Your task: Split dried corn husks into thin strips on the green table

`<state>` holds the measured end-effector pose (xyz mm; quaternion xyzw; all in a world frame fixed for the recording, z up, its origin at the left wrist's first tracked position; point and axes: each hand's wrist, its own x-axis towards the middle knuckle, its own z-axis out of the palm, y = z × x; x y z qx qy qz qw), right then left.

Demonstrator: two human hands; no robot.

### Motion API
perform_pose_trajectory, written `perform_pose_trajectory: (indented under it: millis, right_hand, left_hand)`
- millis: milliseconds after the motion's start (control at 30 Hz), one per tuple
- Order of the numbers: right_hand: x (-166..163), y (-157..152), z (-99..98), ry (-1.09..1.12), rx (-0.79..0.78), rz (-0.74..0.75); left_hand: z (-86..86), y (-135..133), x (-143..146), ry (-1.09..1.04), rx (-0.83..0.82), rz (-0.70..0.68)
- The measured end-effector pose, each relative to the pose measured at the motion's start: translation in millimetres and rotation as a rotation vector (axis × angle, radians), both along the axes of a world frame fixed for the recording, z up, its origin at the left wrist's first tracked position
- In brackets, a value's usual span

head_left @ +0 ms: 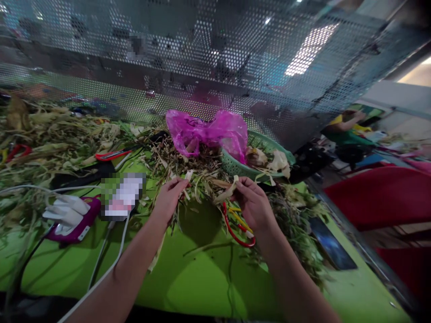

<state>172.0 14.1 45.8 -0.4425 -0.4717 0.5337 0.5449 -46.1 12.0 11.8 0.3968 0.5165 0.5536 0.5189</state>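
My left hand is closed in a pinch on pale dried husk strips over a green table. My right hand is closed on another pale leaf strip pulled from the same heap. Both hands meet at a pile of dried leaves and stalks. Red-handled scissors lie under my right hand. Behind the pile stand a green plastic basket holding husks and a pink plastic bag.
More dried plant litter covers the table's left. A purple device with white plugs and cables lies at left, and a dark phone at right. A perforated metal screen rises behind. Another person sits far right by red seats.
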Motion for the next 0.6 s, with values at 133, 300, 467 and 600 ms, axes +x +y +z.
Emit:
perform_pose_trajectory:
  millis: [133, 300, 467, 600]
  right_hand:
    - [7, 0, 8.4, 0.049, 0.083, -0.037]
    - [15, -1, 16.3, 0.106, 0.139, -0.118]
    - [18, -2, 19.4, 0.097, 0.264, -0.176]
    - [16, -1, 15.7, 0.02, 0.306, -0.179]
  left_hand:
    - [-0.4, 0, 1, 0.021, -0.005, -0.034]
    - [5.4, -3, 7, 0.164, 0.012, -0.109]
    - [-0.3, -4, 11, 0.415, 0.065, -0.185]
    - [-6.5, -9, 12, 0.644, 0.101, -0.348]
